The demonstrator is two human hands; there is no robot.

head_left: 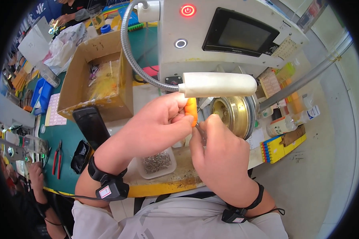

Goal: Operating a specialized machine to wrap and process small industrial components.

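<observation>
A small orange piece [191, 109] is pinched by the left hand [157, 123]. A thin metal tool [200, 130] is gripped by the right hand [219, 153]. The brass wheel [231, 113] is seen at three o'clock.

A dark rectangular screen [240, 35] sits at one o'clock on the white machine. An open brown cardboard box [95, 75] stands at ten o'clock. White-labelled plastic bottles [291, 121] lie at three o'clock, above a yellow-and-blue package [281, 145].

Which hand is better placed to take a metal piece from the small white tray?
Left, probably. The left hand pinches the small orange plastic part right above the small white tray of metal pieces; the right hand sits further right, by the round brass fixture.
</observation>
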